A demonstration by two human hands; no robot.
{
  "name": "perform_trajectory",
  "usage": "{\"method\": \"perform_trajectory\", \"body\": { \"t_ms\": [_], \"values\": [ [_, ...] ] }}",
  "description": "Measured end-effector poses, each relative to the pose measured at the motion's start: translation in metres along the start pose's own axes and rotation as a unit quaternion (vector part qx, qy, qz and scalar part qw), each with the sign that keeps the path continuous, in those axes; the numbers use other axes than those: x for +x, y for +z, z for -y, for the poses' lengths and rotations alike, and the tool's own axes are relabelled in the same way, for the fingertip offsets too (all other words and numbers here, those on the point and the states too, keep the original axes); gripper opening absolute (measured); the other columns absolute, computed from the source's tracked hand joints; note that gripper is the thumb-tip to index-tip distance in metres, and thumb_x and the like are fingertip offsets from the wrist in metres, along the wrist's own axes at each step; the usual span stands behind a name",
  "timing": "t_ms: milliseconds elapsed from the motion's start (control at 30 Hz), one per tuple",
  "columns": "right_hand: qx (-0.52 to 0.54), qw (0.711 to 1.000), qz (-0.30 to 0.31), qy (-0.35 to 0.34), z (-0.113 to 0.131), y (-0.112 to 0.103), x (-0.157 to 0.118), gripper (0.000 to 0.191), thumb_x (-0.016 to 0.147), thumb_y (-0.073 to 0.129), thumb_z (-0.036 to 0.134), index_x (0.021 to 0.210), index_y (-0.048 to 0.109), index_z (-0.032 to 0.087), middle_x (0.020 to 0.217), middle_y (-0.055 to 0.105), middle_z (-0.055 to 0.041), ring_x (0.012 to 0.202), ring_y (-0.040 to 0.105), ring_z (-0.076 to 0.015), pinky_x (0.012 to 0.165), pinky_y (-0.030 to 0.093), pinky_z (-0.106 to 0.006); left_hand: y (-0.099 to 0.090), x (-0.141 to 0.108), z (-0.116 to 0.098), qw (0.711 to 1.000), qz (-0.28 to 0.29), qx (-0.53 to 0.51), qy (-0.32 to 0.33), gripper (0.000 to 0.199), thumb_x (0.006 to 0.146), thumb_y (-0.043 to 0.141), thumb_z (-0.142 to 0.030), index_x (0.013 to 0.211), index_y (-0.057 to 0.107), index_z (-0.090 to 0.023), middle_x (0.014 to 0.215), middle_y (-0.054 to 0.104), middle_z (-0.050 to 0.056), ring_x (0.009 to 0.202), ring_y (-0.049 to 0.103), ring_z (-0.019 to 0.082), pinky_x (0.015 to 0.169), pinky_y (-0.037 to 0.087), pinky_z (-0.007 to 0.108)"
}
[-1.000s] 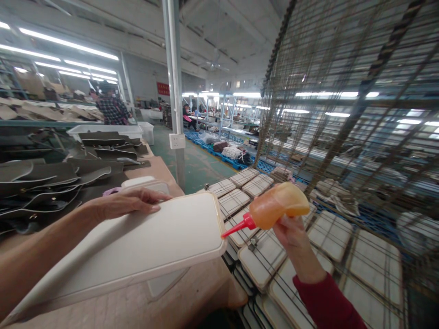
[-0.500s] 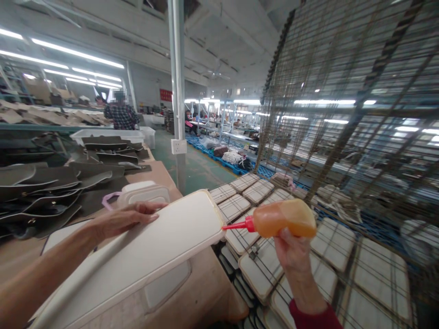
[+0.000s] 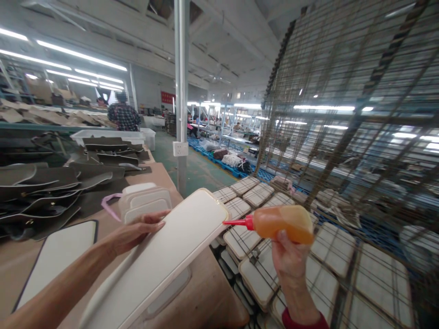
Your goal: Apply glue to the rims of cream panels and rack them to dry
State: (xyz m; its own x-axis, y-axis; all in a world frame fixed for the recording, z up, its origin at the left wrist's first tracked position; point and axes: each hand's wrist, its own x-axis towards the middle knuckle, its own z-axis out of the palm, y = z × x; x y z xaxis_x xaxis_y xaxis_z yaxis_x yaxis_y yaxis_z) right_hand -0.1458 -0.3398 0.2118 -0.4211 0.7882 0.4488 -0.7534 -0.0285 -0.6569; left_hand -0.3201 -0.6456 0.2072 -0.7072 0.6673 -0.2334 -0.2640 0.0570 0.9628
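A long white panel (image 3: 181, 237) with rounded corners slants up from the lower left, its far end raised over the table's edge. My left hand (image 3: 146, 228) grips its left long side, thumb on top and fingers mostly underneath. In my right hand (image 3: 290, 256) lies a bottle of amber liquid (image 3: 283, 223), held sideways. The bottle's red nozzle (image 3: 240, 222) points left, its tip at the right corner of the panel's far end. A wet, yellowish line shows along that end's rim.
Dark grey pieces (image 3: 51, 187) are piled on the brown table (image 3: 161, 176) at left. Rounded white panels (image 3: 334, 246) lie on a wire rack at right, beneath raised wire grids (image 3: 343, 91). A post (image 3: 181, 91) stands ahead. A person in a checked top (image 3: 123, 116) is farther back.
The panel's near end has swung right, so it slants more steeply. My left hand has shifted slightly right and down. The nozzle tip remains at the panel's corner.
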Motion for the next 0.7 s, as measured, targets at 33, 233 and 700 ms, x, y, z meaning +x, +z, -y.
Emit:
{"method": "perform_trajectory", "body": {
  "t_ms": [33,233,700],
  "values": [
    [-0.001,1.0,0.001,-0.001,-0.001,0.0,0.0,0.05,0.059,0.079,0.019,0.105,0.064,0.026,0.092,0.074,-0.0017,0.085,0.068,-0.0171,0.068,0.054,-0.024,0.002,0.0,0.001,1.0,-0.003,-0.002,0.004,0.078,0.062,0.08,-0.039,0.132,0.055,-0.017,0.105,0.073,0.011,0.087,0.068,0.025,0.069,0.053,0.027],
    [0.011,1.0,0.005,-0.018,-0.004,0.007,-0.002,0.038,0.057,0.081,0.02,0.093,0.068,0.025,0.082,0.074,0.0004,0.068,0.067,-0.0129,0.065,0.055,-0.022,0.013,0.002,0.006,0.999,-0.021,-0.035,0.009,0.078,0.059,0.083,-0.038,0.13,0.058,-0.018,0.102,0.074,0.009,0.086,0.069,0.024,0.068,0.053,0.024],
    [0.007,1.0,0.023,-0.011,-0.018,0.016,-0.012,0.035,0.057,0.082,0.024,0.09,0.069,0.025,0.077,0.072,0.0032,0.072,0.066,-0.0129,0.071,0.055,-0.025,0.012,0.011,0.014,0.994,-0.05,-0.099,0.019,0.072,0.06,0.083,-0.031,0.127,0.06,-0.019,0.095,0.075,0.006,0.073,0.069,0.017,0.061,0.053,0.022]
  ]
}}
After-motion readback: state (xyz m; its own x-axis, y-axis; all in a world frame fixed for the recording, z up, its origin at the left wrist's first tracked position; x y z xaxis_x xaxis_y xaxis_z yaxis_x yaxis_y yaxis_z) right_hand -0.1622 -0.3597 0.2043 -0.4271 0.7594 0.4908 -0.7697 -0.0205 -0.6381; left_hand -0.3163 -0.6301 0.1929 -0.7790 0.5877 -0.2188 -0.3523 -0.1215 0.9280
